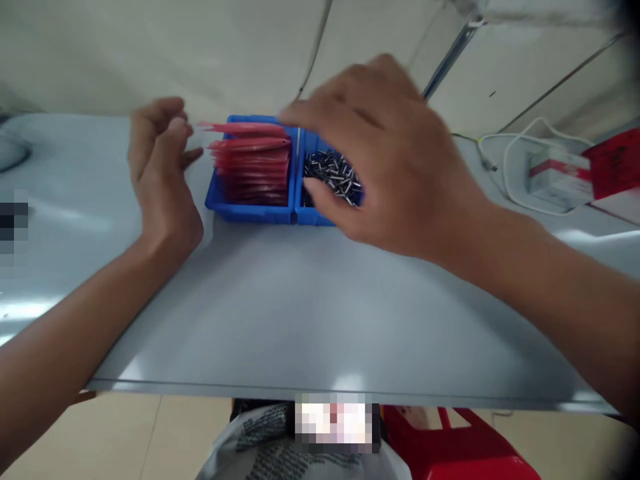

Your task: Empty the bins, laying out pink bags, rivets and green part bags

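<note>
On the left, my left hand (163, 160) is raised beside a blue bin (257, 213). Its fingers are bent, with gaps between them, and I see nothing in them. A row of pink plastic bags (253, 163) stands packed upright in that bin, and the rear bags lean out past its edge toward my fingertips. My right hand (390, 153), slightly blurred, hovers over a second blue bin (313, 217). Its thumb and forefinger are spread wide, with nothing visible between them. Many small shiny metal pins or screws (333, 175) lie in this bin, partly covered by the hand.
Both bins sit side by side on a grey table (300, 307), near the wall. A white cable (510, 180), a small white-and-red box (560, 175) and a red packet (615, 163) lie at the right. Below the front edge are a red plastic stool (450, 453) and a printed bag (270, 460).
</note>
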A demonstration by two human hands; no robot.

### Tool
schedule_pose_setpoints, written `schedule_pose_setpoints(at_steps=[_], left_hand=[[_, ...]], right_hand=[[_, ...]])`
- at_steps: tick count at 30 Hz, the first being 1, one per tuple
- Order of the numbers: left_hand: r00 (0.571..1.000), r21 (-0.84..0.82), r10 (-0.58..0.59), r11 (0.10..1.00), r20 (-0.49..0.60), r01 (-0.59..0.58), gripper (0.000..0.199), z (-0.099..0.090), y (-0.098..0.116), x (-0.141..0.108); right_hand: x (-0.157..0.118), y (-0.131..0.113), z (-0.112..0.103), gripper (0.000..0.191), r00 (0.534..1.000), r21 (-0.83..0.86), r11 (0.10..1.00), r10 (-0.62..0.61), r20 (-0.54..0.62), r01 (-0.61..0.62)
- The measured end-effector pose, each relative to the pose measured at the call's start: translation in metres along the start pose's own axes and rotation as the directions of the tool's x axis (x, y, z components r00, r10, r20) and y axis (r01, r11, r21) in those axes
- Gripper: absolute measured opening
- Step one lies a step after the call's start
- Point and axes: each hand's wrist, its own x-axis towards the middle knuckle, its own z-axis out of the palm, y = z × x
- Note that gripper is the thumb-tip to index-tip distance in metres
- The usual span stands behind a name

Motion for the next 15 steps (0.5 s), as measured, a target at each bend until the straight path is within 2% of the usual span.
schedule_pose_setpoints(at_steps=[2, 3, 6, 8, 10, 13, 15], left_hand=[[0.962, -0.222, -0.254, 0.948, -0.100, 0.228, 0.045, 0.010, 0.002, 0.001], [0.937, -0.304, -0.332, 0.908, -0.107, 0.287, 0.047, 0.016, 0.008, 0.003], [0.870, -0.509, -0.483, 0.776, -0.099, 0.373, 0.057, 0.033, 0.038, 0.011], [0.859, -0.584, -0.504, 0.725, -0.090, 0.364, 0.065, 0.040, 0.059, 0.018], [0.861, -0.622, -0.502, 0.701, -0.082, 0.349, 0.067, 0.044, 0.073, 0.025], [0.868, -0.630, -0.491, 0.699, -0.077, 0.340, 0.066, 0.044, 0.078, 0.029], [0.872, -0.618, -0.485, 0.707, -0.071, 0.343, 0.066, 0.042, 0.073, 0.029]], right_hand=[[0.037, -0.008, 0.003, 0.063, 0.963, 0.046, 0.993, 0.097, 0.251, -0.112], [0.052, -0.011, 0.007, 0.069, 0.952, 0.067, 0.993, 0.075, 0.298, -0.099], [0.081, -0.018, 0.025, 0.064, 0.932, 0.104, 0.992, 0.033, 0.361, -0.075], [0.087, -0.020, 0.033, 0.068, 0.927, 0.113, 0.990, 0.032, 0.374, -0.080], [0.089, -0.021, 0.038, 0.081, 0.918, 0.124, 0.987, 0.043, 0.393, -0.099], [0.092, -0.020, 0.040, 0.091, 0.902, 0.187, 0.970, 0.062, 0.428, -0.155], [0.096, -0.018, 0.043, 0.090, 0.914, 0.282, 0.932, 0.105, 0.392, -0.227]])
